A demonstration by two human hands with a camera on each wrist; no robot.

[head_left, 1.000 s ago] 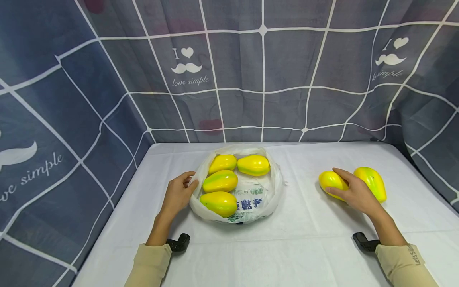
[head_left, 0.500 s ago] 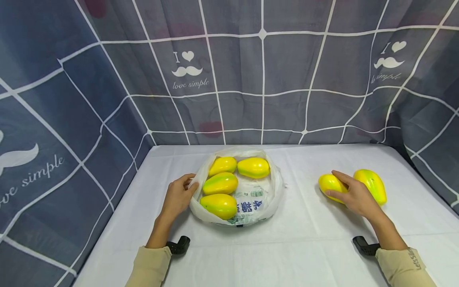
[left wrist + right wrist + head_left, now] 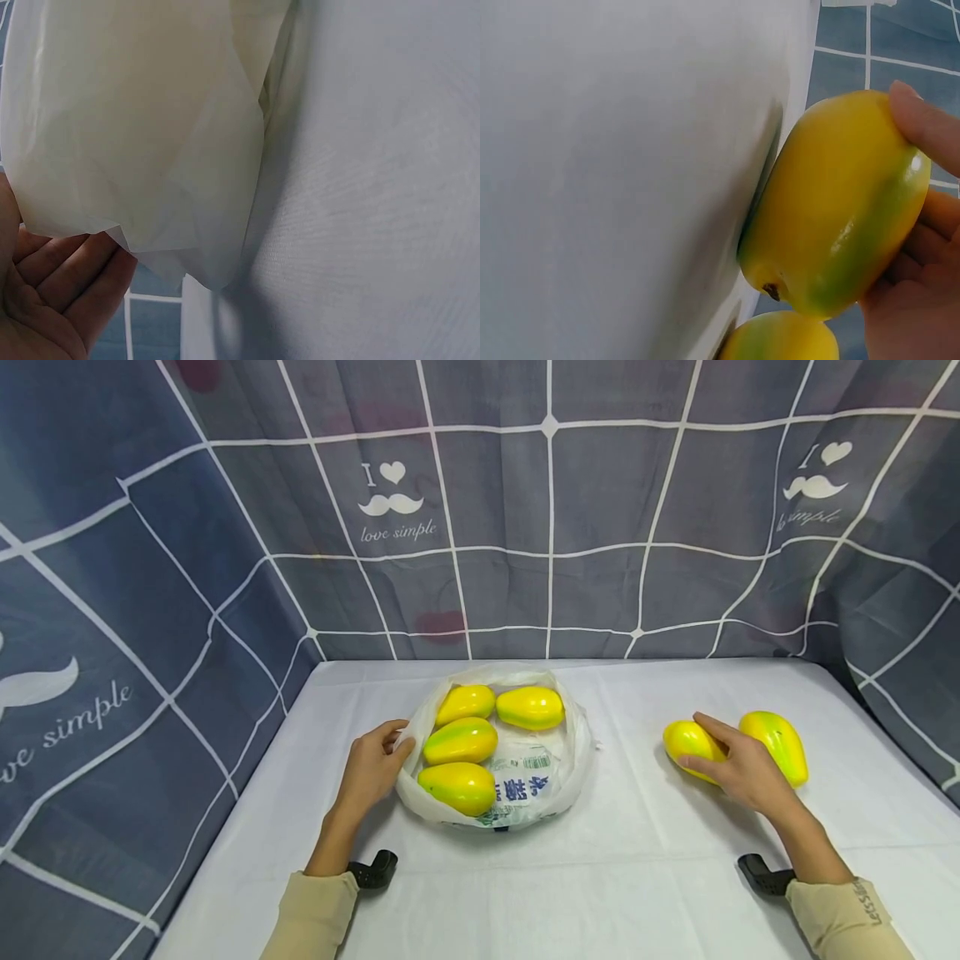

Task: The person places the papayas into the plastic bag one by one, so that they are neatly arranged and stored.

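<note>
A white plastic bag (image 3: 558,768) lies open on the white table (image 3: 637,877) with several yellow-green mangoes in it, the nearest one (image 3: 457,785) at the front. My left hand (image 3: 397,739) pinches the bag's left rim; in the left wrist view its fingers (image 3: 56,296) curl under the thin plastic (image 3: 150,135). At the right, my right hand (image 3: 701,745) grips a loose mango (image 3: 682,737) that rests on the table, with fingers over its top and thumb at its front. The right wrist view shows this mango (image 3: 840,210) in the fingers (image 3: 922,127).
A second loose mango (image 3: 776,745) lies just right of the held one, also seen low in the right wrist view (image 3: 780,337). Grey checked curtains (image 3: 547,527) wall the table at the back and both sides. Bare tabletop lies between bag and right hand.
Almost nothing differs. The right hand and its mango have edged slightly left. The left hand stays on the bag rim.
</note>
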